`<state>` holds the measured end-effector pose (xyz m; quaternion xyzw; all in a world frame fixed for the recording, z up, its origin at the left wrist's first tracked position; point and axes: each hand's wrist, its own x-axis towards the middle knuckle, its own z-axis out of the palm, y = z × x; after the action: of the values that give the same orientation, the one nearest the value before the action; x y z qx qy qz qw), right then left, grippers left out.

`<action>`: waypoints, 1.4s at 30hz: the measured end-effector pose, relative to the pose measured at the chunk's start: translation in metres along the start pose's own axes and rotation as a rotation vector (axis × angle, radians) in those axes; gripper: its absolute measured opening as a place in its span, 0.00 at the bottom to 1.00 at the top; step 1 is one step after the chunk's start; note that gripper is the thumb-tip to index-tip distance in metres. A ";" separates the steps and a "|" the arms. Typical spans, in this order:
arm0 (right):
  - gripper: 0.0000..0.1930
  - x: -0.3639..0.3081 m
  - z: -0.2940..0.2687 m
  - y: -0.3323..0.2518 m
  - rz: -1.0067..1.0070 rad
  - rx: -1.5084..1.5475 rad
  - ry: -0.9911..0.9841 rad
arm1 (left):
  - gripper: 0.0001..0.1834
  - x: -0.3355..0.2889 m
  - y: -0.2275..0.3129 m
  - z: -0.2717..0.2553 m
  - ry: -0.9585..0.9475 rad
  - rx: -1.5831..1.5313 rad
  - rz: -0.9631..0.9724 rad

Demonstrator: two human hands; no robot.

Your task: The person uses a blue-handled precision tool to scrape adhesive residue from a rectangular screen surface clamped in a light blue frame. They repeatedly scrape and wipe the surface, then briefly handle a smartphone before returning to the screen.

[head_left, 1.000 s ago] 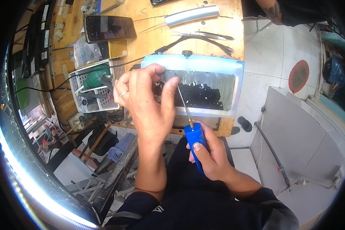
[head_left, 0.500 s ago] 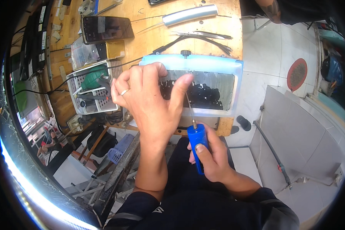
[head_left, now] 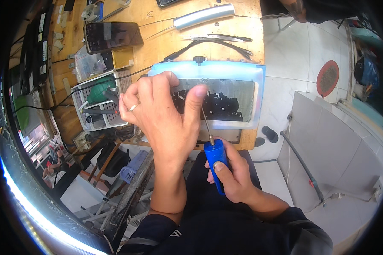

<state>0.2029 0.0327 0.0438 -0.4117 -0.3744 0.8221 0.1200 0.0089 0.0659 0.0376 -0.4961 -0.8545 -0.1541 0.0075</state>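
Observation:
My right hand is wrapped round the blue handle of a handheld tool with a thin metal shaft. The shaft points up and away, and its tip ends near my left thumb, where I cannot make it out. My left hand hovers over the left part of a framed panel, thumb stretched out apart from the bent fingers, with nothing visible in it. Dark, ragged patches show on the grey surface of the panel. It rests in a pale blue, translucent holder with a black knob at its far side.
On the wooden table lie a phone, a silvery roll, tweezers and black cables. A white basket of tools stands left of the holder. At the far right edge, another person's arm shows.
The whole view has shifted slightly, so table and hands sit a little further left. Both hands keep almost the same pose, and the right hand still grips the blue tool.

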 end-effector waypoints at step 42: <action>0.29 -0.016 -0.005 0.010 -0.082 0.094 0.147 | 0.15 -0.004 0.029 0.003 -0.015 -0.061 -0.004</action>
<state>0.2178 0.0201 0.0441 -0.4494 -0.3422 0.8006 0.1998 0.0359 0.0766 0.0416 -0.4956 -0.8503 -0.1765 -0.0144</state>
